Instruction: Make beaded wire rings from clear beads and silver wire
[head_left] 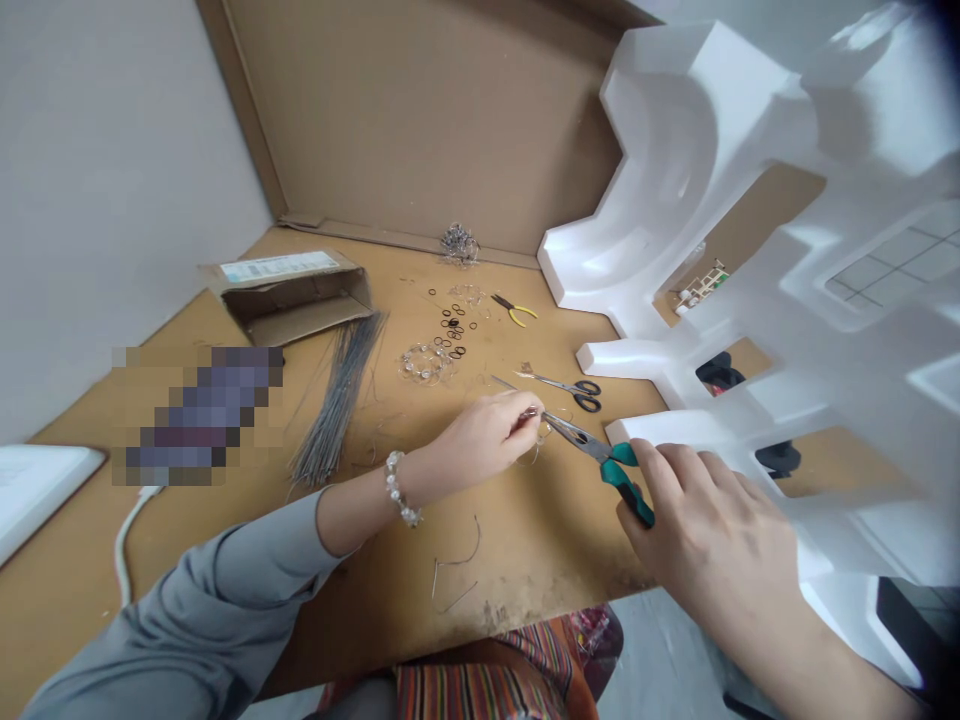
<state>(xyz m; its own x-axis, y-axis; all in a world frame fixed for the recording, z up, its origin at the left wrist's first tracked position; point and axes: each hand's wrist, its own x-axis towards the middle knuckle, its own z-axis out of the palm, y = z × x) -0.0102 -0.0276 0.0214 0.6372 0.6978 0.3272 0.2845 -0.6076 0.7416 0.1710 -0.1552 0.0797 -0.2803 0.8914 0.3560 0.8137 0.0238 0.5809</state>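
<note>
My right hand point(712, 520) grips long-nose pliers point(626, 485) by their green handles. The jaws point left and their tips meet the fingertips of my left hand point(484, 435). Those left fingers are pinched on a small piece of thin wire, mostly hidden by the fingers; its exact shape is too small to make out. Just beyond lie scissors point(566, 386) with black handles. Farther back are yellow-handled pliers point(517, 310), several small dark rings point(454, 335) and a coil of clear beads on wire point(425, 363).
A bundle of grey wires point(334, 420) lies left of my hands, before an open cardboard box point(300, 300). A tangled wire clump point(459, 243) sits by the back cardboard panel point(442, 120). White foam packing point(660, 150) borders the right. Bent wire offcuts point(457, 560) lie near the front edge.
</note>
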